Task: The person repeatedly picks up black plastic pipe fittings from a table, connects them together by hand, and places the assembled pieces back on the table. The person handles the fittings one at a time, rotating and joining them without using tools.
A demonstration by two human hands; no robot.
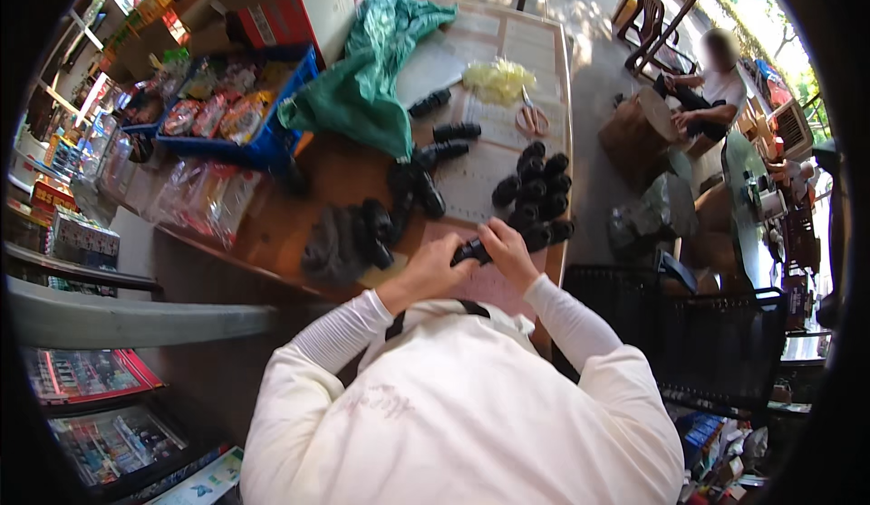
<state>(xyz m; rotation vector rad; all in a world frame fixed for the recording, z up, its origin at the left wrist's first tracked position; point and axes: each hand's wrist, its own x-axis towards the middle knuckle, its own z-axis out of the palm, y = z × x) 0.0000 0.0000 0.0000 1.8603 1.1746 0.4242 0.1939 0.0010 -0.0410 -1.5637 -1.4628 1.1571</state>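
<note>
Hands [433, 271] grip black piece [472, 251] by table's near edge [272, 255].

Looks like a small open-front shop: blue plastic crate [243, 152] of colourful clear-wrapped packets [210, 117], red-edged flat display case [136, 369] of small goods [86, 373] at left, grey sun-dappled paving [589, 2] and green trees [763, 6] just outside.
</note>
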